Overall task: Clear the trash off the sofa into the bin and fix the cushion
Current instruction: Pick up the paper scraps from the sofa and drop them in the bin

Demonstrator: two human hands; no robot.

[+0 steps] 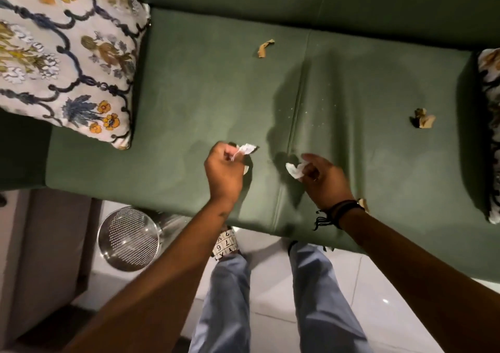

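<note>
Your left hand (pixel 223 170) pinches a white paper scrap (pixel 247 149), grip clamped on it above the green sofa seat (pixel 189 87). Your right hand (pixel 323 178) clamps a second white scrap (pixel 295 170). Brown scraps lie loose: one near the backrest (pixel 265 48), one far right (pixel 423 118). Floral cushion (pixel 65 52) at left end, tilted. Mesh bin (pixel 128 237) on floor, lower left.

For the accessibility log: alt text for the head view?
Seen from above, the left hand and right hand each pinch a white paper scrap over a green sofa; brown scraps remain on the seat, a mesh bin stands at lower left.
</note>
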